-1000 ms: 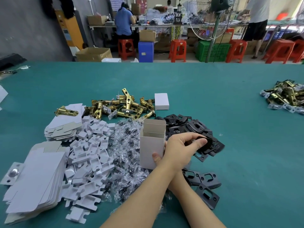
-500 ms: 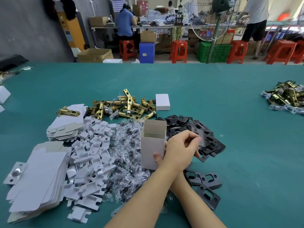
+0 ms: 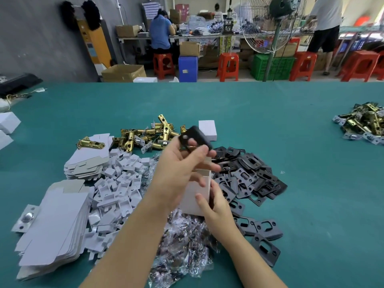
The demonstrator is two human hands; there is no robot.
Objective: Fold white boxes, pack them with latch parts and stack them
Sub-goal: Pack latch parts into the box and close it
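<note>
My left hand (image 3: 178, 169) pinches a black strike plate (image 3: 196, 136) between thumb and fingers, raised just above the open top of a folded white box (image 3: 193, 196). That box stands upright over the bags of screws (image 3: 182, 246), and my left hand hides its top. My right hand (image 3: 216, 204) grips the box low on its right side, thumb on the front face. A pile of black strike plates (image 3: 249, 173) lies right of the box. Brass latches (image 3: 149, 136) lie behind it, with one closed white box (image 3: 207, 129) beside them.
Flat box blanks (image 3: 54, 229) are stacked at the near left, with white card inserts (image 3: 118, 188) heaped beside them. A second latch pile (image 3: 363, 123) sits at the far right of the green table (image 3: 291, 204). People work at benches beyond the table.
My left hand has lifted a black plate out of the pile and swung it left and up over the box. My right hand's grip on the box has come into view.
</note>
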